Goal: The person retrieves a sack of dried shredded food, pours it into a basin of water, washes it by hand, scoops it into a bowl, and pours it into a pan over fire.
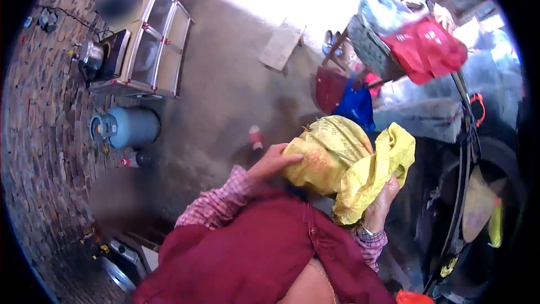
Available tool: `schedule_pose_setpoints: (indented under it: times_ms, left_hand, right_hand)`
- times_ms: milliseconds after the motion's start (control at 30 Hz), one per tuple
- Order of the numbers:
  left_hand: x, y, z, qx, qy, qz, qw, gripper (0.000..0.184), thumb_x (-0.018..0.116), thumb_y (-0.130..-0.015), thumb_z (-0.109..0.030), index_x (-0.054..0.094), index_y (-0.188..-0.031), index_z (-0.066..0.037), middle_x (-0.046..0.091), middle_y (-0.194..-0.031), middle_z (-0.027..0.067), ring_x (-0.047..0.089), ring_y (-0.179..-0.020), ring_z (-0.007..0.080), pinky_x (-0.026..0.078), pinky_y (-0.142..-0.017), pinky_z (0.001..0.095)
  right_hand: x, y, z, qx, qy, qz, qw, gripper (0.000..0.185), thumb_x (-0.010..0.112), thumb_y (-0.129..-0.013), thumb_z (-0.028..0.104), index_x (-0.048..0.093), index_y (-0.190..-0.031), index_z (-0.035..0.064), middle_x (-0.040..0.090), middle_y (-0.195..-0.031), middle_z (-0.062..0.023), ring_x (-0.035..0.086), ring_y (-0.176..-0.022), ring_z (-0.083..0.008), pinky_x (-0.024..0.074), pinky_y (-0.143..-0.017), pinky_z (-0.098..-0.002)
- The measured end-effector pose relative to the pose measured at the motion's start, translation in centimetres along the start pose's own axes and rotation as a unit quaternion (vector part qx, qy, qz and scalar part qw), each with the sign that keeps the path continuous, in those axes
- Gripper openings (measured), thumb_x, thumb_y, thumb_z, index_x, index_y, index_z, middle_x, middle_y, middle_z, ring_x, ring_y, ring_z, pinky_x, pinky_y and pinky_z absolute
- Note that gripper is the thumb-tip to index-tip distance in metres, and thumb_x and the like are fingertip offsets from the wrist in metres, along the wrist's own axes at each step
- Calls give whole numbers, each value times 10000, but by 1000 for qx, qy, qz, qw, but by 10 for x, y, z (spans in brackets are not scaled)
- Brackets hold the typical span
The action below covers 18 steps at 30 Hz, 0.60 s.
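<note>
While the jacket point(242, 247) sits just behind the yellow sack point(329, 149), whose long axis runs crosswise, the left hand point(274, 162) grasps its bulging side and the right hand point(382, 202) grips its loose end, both in contact, neither nearer.

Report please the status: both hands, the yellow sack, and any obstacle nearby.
Left hand and right hand holding yellow sack. Sack crumpled near right hand. Blue bag just beyond, contact unclear.
</note>
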<state>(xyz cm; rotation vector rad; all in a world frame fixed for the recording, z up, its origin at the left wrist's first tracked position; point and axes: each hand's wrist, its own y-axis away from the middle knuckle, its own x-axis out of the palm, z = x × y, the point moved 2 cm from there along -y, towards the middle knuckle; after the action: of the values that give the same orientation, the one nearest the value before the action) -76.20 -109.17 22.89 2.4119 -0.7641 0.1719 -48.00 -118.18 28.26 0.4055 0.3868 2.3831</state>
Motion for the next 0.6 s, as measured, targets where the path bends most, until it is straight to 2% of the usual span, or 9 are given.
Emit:
schedule_pose_setpoints:
  times_ms: [33,100,167,267,333,400,433,533,600]
  left_hand:
    - [-16,15,-16,3,16,-15,1000,408,645,-886,-210,543,-1213,12,619,-1095,64,579,-983,123,473,-863,276]
    - [-100,74,-72,21,40,-27,999,401,640,-887,-210,541,-1207,11,618,-1087,60,577,-977,119,471,-861,275]
    - [-167,64,-107,20,35,-59,997,412,624,-891,-206,512,-1235,-8,616,-1073,50,572,-988,118,462,-869,268]
    - [-221,93,-173,3,179,-77,981,435,607,-897,-198,476,-1276,-32,613,-1077,48,572,-1010,132,461,-874,271]
    - [-255,92,-189,44,215,-96,971,468,572,-908,-183,422,-1332,-51,565,-1175,75,549,-1087,167,464,-895,288]
    - [-288,66,-180,86,218,-144,961,481,556,-914,-177,401,-1351,-50,532,-1229,89,531,-1129,183,467,-908,309]
    - [-302,51,-171,132,84,-155,976,491,531,-923,-174,375,-1373,-51,488,-1295,99,502,-1177,203,458,-936,349]
    - [-340,15,-170,101,213,-169,957,471,520,-930,-164,382,-1366,-53,469,-1332,101,493,-1192,215,453,-947,373]
    - [-371,-22,-149,146,301,-112,936,445,459,-976,-312,427,-1350,-73,484,-1326,94,498,-1176,222,426,-958,383]
  right_hand:
    - [25,10,16,4,1,7,1000,168,616,-891,93,640,-1012,-21,679,-915,-84,671,-743,-163,562,-641,-283]
    - [137,62,51,13,18,-1,1000,183,622,-894,114,639,-1014,-23,680,-904,-87,672,-738,-167,563,-640,-289]
    - [198,29,37,43,20,-2,999,190,624,-895,121,637,-1015,-26,680,-902,-87,672,-736,-171,563,-638,-291]
    - [268,28,55,44,3,20,999,198,631,-894,133,638,-1003,-33,680,-903,-84,665,-731,-159,554,-638,-280]
    - [315,19,71,46,-20,29,998,183,639,-889,119,644,-974,-43,679,-910,-73,653,-735,-135,538,-639,-260]
    - [346,-20,56,39,-41,52,997,220,629,-895,125,637,-1054,-26,671,-969,-58,644,-794,-131,528,-690,-265]
    - [357,-39,54,34,-37,58,997,231,622,-897,120,630,-1074,-28,667,-985,-54,639,-811,-131,522,-708,-267]
    - [413,-74,58,16,-17,84,996,234,607,-896,92,617,-1087,-42,661,-1020,-59,632,-842,-131,508,-747,-261]
    - [455,-94,67,17,-53,119,991,239,612,-891,89,615,-1088,-47,662,-1028,-65,634,-846,-129,506,-758,-256]
